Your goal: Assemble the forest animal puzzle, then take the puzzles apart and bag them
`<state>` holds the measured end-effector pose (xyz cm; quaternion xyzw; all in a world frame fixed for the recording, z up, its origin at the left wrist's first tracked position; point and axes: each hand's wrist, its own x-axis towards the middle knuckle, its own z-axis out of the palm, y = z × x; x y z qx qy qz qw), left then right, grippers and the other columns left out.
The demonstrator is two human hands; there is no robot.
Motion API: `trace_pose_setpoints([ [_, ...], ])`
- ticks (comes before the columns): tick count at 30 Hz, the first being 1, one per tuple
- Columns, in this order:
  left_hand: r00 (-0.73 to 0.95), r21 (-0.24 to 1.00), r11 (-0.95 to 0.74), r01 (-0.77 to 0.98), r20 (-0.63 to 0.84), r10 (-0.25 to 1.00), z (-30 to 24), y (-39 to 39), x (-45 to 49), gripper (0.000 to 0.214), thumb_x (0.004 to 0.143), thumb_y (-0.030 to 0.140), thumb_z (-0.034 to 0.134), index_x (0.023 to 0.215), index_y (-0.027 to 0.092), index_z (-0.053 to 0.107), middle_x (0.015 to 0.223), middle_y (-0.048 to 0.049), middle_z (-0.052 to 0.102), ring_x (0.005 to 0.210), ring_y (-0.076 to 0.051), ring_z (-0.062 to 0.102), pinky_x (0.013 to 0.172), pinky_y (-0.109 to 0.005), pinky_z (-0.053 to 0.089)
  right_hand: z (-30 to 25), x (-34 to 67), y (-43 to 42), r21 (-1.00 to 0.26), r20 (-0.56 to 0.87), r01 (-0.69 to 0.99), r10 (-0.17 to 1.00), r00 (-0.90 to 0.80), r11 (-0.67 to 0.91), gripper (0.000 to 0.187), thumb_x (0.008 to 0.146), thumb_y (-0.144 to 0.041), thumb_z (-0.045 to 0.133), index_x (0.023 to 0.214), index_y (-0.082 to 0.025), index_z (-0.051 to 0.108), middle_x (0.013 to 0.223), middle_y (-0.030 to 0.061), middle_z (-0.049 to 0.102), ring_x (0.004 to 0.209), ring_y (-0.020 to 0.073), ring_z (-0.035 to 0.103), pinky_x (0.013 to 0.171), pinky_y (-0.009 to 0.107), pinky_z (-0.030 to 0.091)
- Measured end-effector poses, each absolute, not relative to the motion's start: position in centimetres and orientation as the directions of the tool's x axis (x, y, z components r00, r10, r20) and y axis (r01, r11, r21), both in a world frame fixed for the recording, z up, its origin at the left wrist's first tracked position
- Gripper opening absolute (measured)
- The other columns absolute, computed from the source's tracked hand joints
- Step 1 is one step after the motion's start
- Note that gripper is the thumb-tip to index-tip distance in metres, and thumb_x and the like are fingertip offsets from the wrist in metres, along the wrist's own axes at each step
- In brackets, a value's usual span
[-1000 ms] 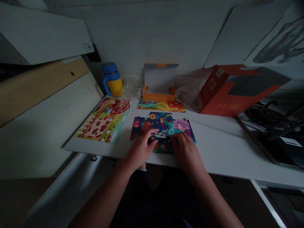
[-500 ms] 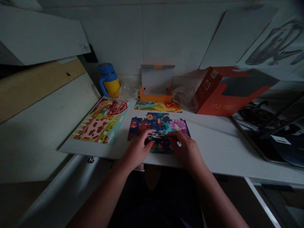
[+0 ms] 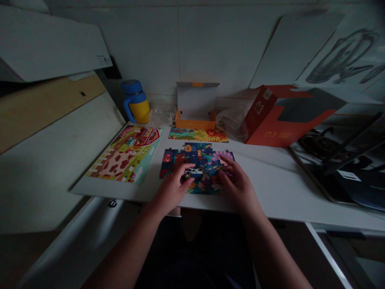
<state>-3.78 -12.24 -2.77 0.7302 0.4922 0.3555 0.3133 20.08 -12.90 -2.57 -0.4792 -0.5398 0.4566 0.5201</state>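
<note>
A dark blue jigsaw puzzle point(image 3: 198, 154) with cartoon animals lies partly joined on the white tabletop, its outline stepped. Over its front left part, my left hand point(image 3: 176, 182) is closed on a small stack of puzzle pieces point(image 3: 196, 171), pinched between thumb and fingers. My right hand point(image 3: 237, 182) is over the puzzle's right side, apart from the stack. Its thumb and fingers are curled round what looks like a puzzle piece, mostly hidden by the fingers. The puzzle's lower right part is covered by this hand.
A farm picture puzzle point(image 3: 123, 156) lies left, and a yellow animal strip point(image 3: 198, 135) behind. Along the wall stand a blue and yellow mug point(image 3: 136, 106), an open orange box point(image 3: 195, 122), clear plastic bags point(image 3: 231, 122) and a red-orange carton point(image 3: 270, 126). A gas stove point(image 3: 331, 168) is right.
My right hand has drawn away from the stack to the right, its index finger lifted. My left hand keeps hold of the stack. The view has shifted slightly.
</note>
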Motion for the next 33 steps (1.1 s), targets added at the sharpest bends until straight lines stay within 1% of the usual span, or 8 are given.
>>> trace_pose_setpoints([
  [3, 0.264, 0.803, -0.313, 0.508, 0.201, 0.943, -2.6, -12.3, -3.7, 0.044, 0.099, 0.020, 0.063, 0.142, 0.030, 0.057, 0.129, -0.0071, 0.072, 0.111, -0.022, 0.073, 0.097, -0.037, 0.059, -2.6, 19.9, -12.8, -0.986, 0.159, 0.046, 0.987, 0.023, 0.158, 0.036, 0.097, -0.044, 0.067, 0.128, -0.027, 0.059, 0.108, 0.0048, 0.066, 0.083, 0.0190, 0.072, 0.072, 0.036, 0.065],
  [8, 0.288, 0.776, -0.337, 0.533, 0.208, 0.935, -2.4, -12.4, -3.5, 0.046, 0.100, 0.018, 0.061, 0.143, 0.030, 0.053, 0.140, -0.0070, 0.069, 0.123, -0.024, 0.070, 0.108, -0.042, 0.056, -2.8, 20.0, -12.9, -0.949, 0.211, 0.239, 0.977, 0.000, 0.205, 0.054, 0.099, -0.039, 0.064, 0.150, -0.028, 0.049, 0.100, 0.0045, 0.069, 0.078, 0.0183, 0.068, 0.063, 0.031, 0.059],
  [12, 0.303, 0.750, -0.390, 0.533, 0.262, 0.917, -2.5, -12.4, -3.3, 0.049, 0.099, 0.014, 0.061, 0.144, 0.030, 0.050, 0.146, -0.0074, 0.066, 0.133, -0.024, 0.064, 0.114, -0.044, 0.052, -3.0, 20.2, -13.1, -0.910, 0.235, 0.352, 0.972, 0.005, 0.219, 0.031, 0.100, -0.038, 0.060, 0.127, -0.023, 0.065, 0.104, 0.0074, 0.073, 0.087, 0.0205, 0.071, 0.072, 0.032, 0.058],
  [17, 0.285, 0.750, -0.362, 0.553, 0.238, 0.928, -2.3, -12.4, -3.3, 0.049, 0.099, 0.015, 0.061, 0.145, 0.030, 0.050, 0.144, -0.0081, 0.067, 0.131, -0.026, 0.066, 0.112, -0.045, 0.054, -2.6, 20.5, -13.4, -0.818, 0.185, 0.563, 0.981, 0.063, 0.118, 0.016, 0.094, -0.035, 0.066, 0.104, -0.022, 0.069, 0.084, 0.0032, 0.074, 0.066, 0.0187, 0.067, 0.060, 0.030, 0.052],
  [22, 0.271, 0.761, -0.341, 0.552, 0.223, 0.936, -2.3, -12.5, -3.3, 0.048, 0.099, 0.015, 0.061, 0.144, 0.029, 0.053, 0.142, -0.0079, 0.068, 0.129, -0.025, 0.068, 0.110, -0.043, 0.055, -2.5, 21.0, -13.8, -0.796, 0.255, 0.576, 0.966, 0.039, 0.187, 0.042, 0.094, -0.034, 0.069, 0.135, -0.025, 0.065, 0.099, 0.0048, 0.077, 0.077, 0.0208, 0.072, 0.070, 0.033, 0.057],
  [28, 0.285, 0.774, -0.339, 0.535, 0.212, 0.935, -2.4, -12.4, -3.5, 0.049, 0.098, 0.015, 0.061, 0.144, 0.029, 0.053, 0.141, -0.0083, 0.069, 0.128, -0.026, 0.068, 0.110, -0.044, 0.055, -2.4, 20.8, -14.0, -0.783, 0.357, 0.515, 0.930, -0.087, 0.349, 0.013, 0.098, -0.029, 0.065, 0.106, -0.024, 0.073, 0.099, 0.0050, 0.077, 0.081, 0.0206, 0.072, 0.073, 0.033, 0.057],
  [30, 0.307, 0.769, -0.356, 0.531, 0.218, 0.927, -2.3, -12.4, -3.5, 0.049, 0.099, 0.014, 0.059, 0.145, 0.029, 0.052, 0.143, -0.0084, 0.068, 0.132, -0.025, 0.066, 0.112, -0.044, 0.054, -2.1, 20.3, -13.9, -0.737, 0.374, 0.542, 0.912, -0.172, 0.404, 0.013, 0.098, -0.026, 0.065, 0.107, -0.025, 0.074, 0.100, 0.0047, 0.077, 0.087, 0.0215, 0.073, 0.077, 0.033, 0.058],
  [33, 0.330, 0.749, -0.391, 0.535, 0.240, 0.913, -2.2, -12.4, -3.5, 0.050, 0.101, 0.012, 0.054, 0.147, 0.030, 0.052, 0.147, -0.0079, 0.065, 0.136, -0.023, 0.063, 0.115, -0.044, 0.052, -1.9, 19.0, -13.8, -0.660, 0.382, 0.603, 0.892, -0.243, 0.447, 0.024, 0.101, -0.022, 0.062, 0.121, -0.025, 0.074, 0.108, 0.0067, 0.078, 0.096, 0.0234, 0.074, 0.084, 0.035, 0.058],
])
